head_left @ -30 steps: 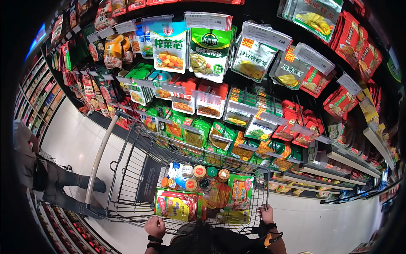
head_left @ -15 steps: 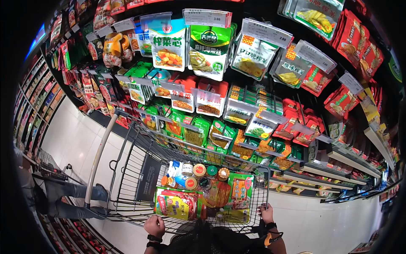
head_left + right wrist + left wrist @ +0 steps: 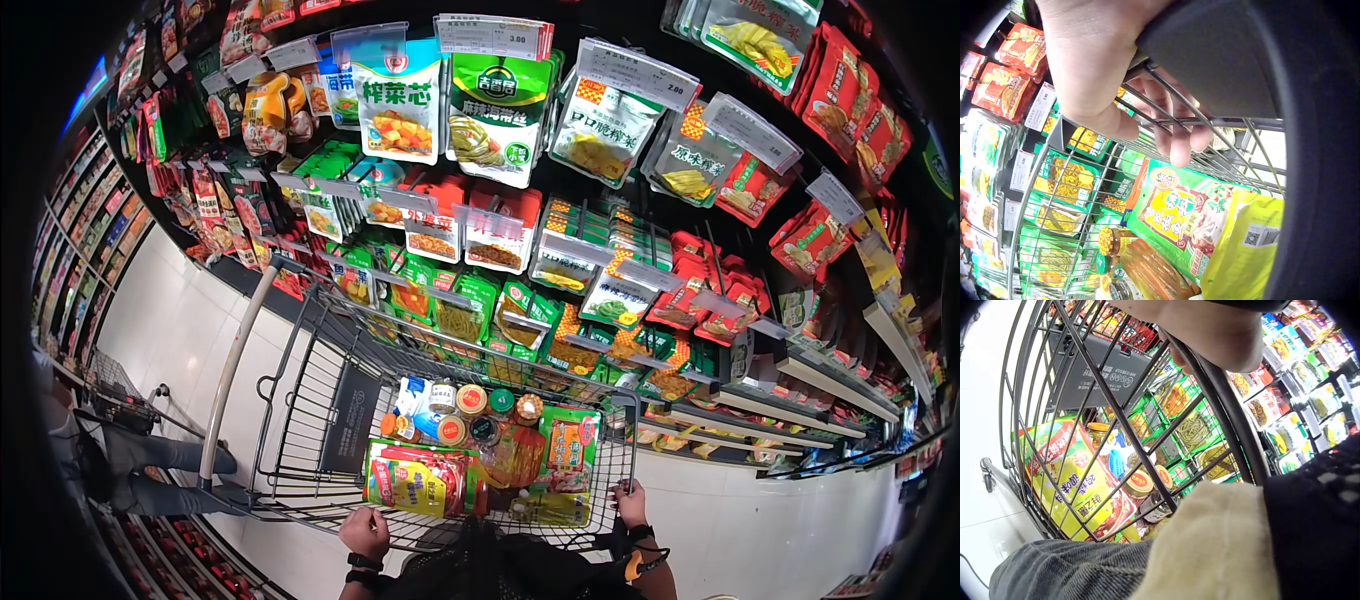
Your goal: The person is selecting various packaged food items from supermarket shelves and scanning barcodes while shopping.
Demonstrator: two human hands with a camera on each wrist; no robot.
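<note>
The shopping cart (image 3: 352, 420) stands alongside a display rack (image 3: 740, 385), its handle (image 3: 240, 368) at the left end. The left hand (image 3: 367, 532) holds the cart's near rim toward the handle end, fingers curled round the bar. The right hand (image 3: 630, 503) grips the cart at its near corner away from the handle, fingers bent over the top wires and reaching inside the basket.

Inside the cart, a red-and-yellow packet (image 3: 420, 480) lies by the near wall, nearest the left hand. Small jars (image 3: 471, 402) with lids of several colours stand toward the cart's far wall, with a blue-and-white packet (image 3: 412, 402) beside them on the handle side. A reddish-brown item (image 3: 512, 458) in glossy wrapping lies mid-cart. Near the right hand, at the cart's right end, are a green packet (image 3: 570, 450) and a yellow packet (image 3: 550, 510).

Beyond the cart, pouches (image 3: 500, 118) hang in rows behind price tags. Past the cart's handle are a person's jeans-clad legs (image 3: 195, 458) and another cart (image 3: 122, 385) on the pale floor (image 3: 165, 330).
</note>
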